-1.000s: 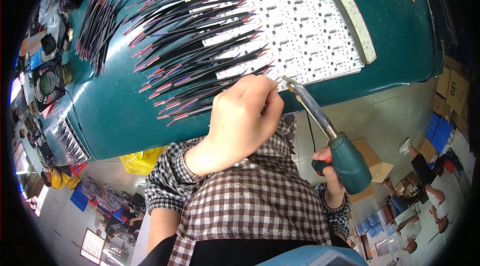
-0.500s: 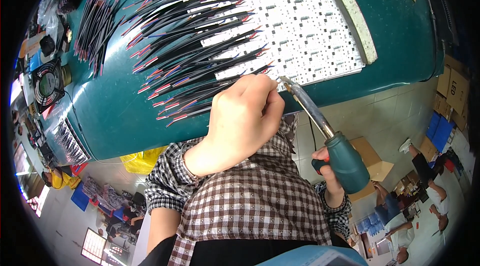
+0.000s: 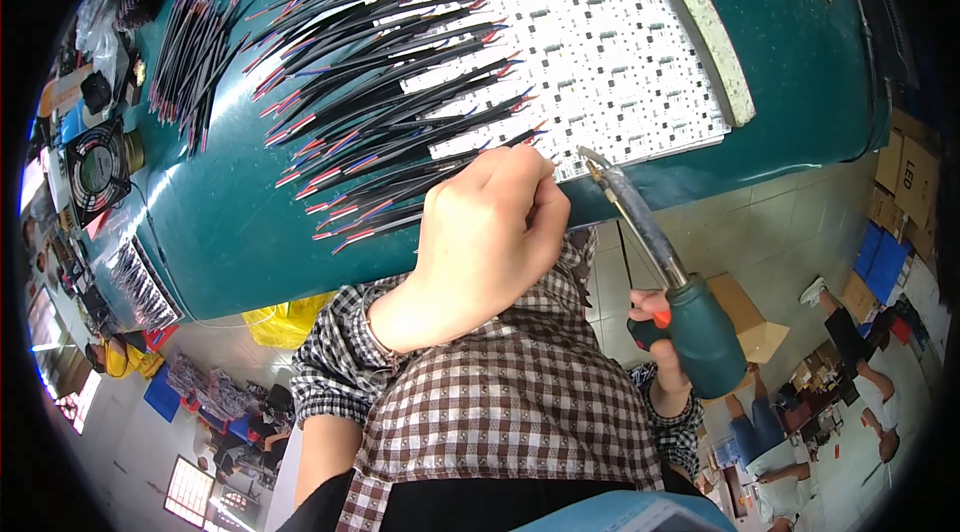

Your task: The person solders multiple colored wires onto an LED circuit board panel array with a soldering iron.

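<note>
My left hand (image 3: 490, 232) is closed in a pinch at the near edge of a white circuit board panel (image 3: 620, 62); the fingertips point away from me and what they hold is hidden. Rows of black cables (image 3: 390, 97) with red, white and blue wire ends lie across the panel's left side, the nearest ones running up to this hand. In my right hand (image 3: 660, 342) is a soldering iron (image 3: 705, 337) with a dark green handle and metal shaft. Its tip is just right of my left fingertips, over the panel's near edge.
A pale curved bar (image 3: 700, 27) lies along the panel's right side on the green table (image 3: 260, 257). Another cable bundle (image 3: 195, 57) is at the left, with a small fan (image 3: 97, 170) beyond it. Cardboard boxes (image 3: 905, 177) and other people are off to the right.
The soldering iron has shifted slightly right and toward me, its tip drawing away from my left fingertips. My left hand has stayed almost still.
</note>
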`<control>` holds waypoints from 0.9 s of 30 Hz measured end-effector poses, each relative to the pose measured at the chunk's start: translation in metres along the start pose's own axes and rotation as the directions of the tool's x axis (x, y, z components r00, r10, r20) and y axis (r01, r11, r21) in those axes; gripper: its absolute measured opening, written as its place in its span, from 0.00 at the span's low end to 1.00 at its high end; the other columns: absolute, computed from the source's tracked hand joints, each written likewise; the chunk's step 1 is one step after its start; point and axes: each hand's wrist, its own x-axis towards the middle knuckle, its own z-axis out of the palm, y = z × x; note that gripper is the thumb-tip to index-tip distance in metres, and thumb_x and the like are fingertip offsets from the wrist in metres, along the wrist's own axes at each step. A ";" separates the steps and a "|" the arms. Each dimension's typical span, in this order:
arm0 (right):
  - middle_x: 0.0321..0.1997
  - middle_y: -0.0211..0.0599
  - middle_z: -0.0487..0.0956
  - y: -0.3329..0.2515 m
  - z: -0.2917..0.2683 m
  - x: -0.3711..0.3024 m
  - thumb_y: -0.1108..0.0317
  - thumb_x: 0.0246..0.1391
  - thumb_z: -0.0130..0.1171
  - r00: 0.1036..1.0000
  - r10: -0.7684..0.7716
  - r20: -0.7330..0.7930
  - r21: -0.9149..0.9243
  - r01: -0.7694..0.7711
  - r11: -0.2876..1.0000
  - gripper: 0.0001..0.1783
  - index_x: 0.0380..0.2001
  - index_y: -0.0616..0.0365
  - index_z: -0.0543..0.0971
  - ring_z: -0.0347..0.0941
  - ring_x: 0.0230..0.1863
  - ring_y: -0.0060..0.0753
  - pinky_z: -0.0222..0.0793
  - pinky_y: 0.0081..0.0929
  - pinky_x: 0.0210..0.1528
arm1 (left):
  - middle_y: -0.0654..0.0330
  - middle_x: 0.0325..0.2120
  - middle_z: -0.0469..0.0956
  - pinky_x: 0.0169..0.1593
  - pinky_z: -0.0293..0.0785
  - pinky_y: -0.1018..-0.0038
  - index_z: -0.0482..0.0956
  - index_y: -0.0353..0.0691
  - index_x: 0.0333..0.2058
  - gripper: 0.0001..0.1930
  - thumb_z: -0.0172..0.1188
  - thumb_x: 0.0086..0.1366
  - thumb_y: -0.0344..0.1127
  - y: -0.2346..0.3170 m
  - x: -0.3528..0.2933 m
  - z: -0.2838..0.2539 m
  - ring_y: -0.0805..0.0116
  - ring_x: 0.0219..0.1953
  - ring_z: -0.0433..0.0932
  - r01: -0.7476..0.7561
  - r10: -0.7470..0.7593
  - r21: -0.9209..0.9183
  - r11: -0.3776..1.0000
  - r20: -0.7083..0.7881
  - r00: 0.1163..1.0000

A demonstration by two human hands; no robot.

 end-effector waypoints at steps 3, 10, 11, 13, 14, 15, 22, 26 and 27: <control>0.39 0.46 0.84 0.000 0.000 0.002 0.60 0.50 0.75 1.000 -0.002 0.006 0.022 0.002 1.000 0.25 0.41 0.72 0.81 0.83 0.44 0.40 0.80 0.33 0.47 | 0.57 0.19 0.76 0.25 0.72 0.75 0.80 0.34 0.30 0.04 0.65 0.55 0.22 0.000 0.000 0.000 0.68 0.19 0.75 0.002 -0.002 0.005 1.000 -0.009 1.000; 0.40 0.46 0.83 0.004 -0.002 0.004 0.57 0.53 0.72 1.000 -0.022 0.019 0.136 0.019 0.991 0.34 0.52 0.76 0.74 0.83 0.41 0.44 0.80 0.37 0.47 | 0.56 0.21 0.76 0.26 0.73 0.74 0.80 0.35 0.33 0.05 0.65 0.56 0.22 0.004 -0.001 -0.009 0.65 0.20 0.75 0.026 -0.027 0.025 0.999 0.028 0.999; 0.40 0.45 0.82 0.006 -0.003 0.006 0.55 0.55 0.70 0.999 -0.048 -0.002 0.197 0.047 0.979 0.36 0.55 0.76 0.71 0.83 0.40 0.44 0.81 0.38 0.45 | 0.56 0.23 0.77 0.27 0.73 0.73 0.80 0.36 0.35 0.07 0.65 0.57 0.23 0.007 -0.001 -0.016 0.63 0.21 0.76 0.023 -0.027 0.055 0.998 0.073 0.997; 0.40 0.45 0.81 0.008 -0.007 0.012 0.52 0.57 0.67 0.996 -0.081 -0.021 0.259 0.084 0.962 0.38 0.57 0.76 0.69 0.82 0.38 0.44 0.81 0.39 0.44 | 0.53 0.29 0.78 0.30 0.75 0.70 0.80 0.37 0.44 0.12 0.64 0.61 0.24 0.016 -0.005 -0.038 0.56 0.25 0.79 0.040 -0.056 0.095 0.995 0.181 0.982; 0.40 0.44 0.81 0.007 -0.010 0.015 0.50 0.58 0.64 0.993 -0.088 -0.082 0.265 0.107 0.958 0.38 0.57 0.75 0.69 0.82 0.37 0.43 0.82 0.39 0.43 | 0.52 0.29 0.78 0.31 0.76 0.68 0.80 0.37 0.45 0.13 0.64 0.61 0.25 0.015 -0.010 -0.051 0.55 0.26 0.79 0.064 -0.078 0.071 0.995 0.207 0.975; 0.40 0.44 0.80 0.010 -0.015 0.014 0.48 0.60 0.62 0.981 -0.096 -0.167 0.254 0.137 0.957 0.38 0.57 0.75 0.69 0.82 0.36 0.42 0.82 0.38 0.41 | 0.51 0.30 0.78 0.32 0.76 0.67 0.81 0.36 0.46 0.13 0.64 0.62 0.25 0.007 -0.014 -0.058 0.54 0.28 0.80 0.074 -0.079 0.028 0.997 0.251 0.965; 0.38 0.43 0.79 -0.004 -0.028 0.055 0.47 0.65 0.54 0.960 -0.198 -0.200 0.355 0.259 0.898 0.36 0.58 0.75 0.68 0.80 0.34 0.38 0.82 0.30 0.34 | 0.57 0.35 0.81 0.40 0.78 0.66 0.82 0.38 0.45 0.17 0.70 0.55 0.28 0.010 -0.016 -0.127 0.56 0.36 0.81 -0.093 0.050 0.261 0.961 0.170 0.984; 0.41 0.43 0.77 -0.012 -0.025 0.066 0.49 0.69 0.50 0.959 -0.282 -0.042 0.437 0.271 0.858 0.35 0.61 0.73 0.65 0.76 0.42 0.36 0.82 0.27 0.34 | 0.49 0.70 0.56 0.69 0.47 0.36 0.68 0.56 0.67 0.36 0.64 0.61 0.55 -0.019 0.009 -0.089 0.42 0.72 0.52 -0.337 0.185 0.478 0.811 0.337 0.923; 0.41 0.43 0.77 -0.012 -0.025 0.066 0.49 0.69 0.50 0.953 -0.300 -0.029 0.446 0.281 0.850 0.35 0.61 0.73 0.65 0.76 0.42 0.36 0.82 0.27 0.34 | 0.48 0.72 0.53 0.69 0.44 0.36 0.67 0.57 0.68 0.36 0.61 0.62 0.59 -0.035 0.009 -0.080 0.40 0.74 0.48 -0.336 0.164 0.523 0.783 0.347 0.923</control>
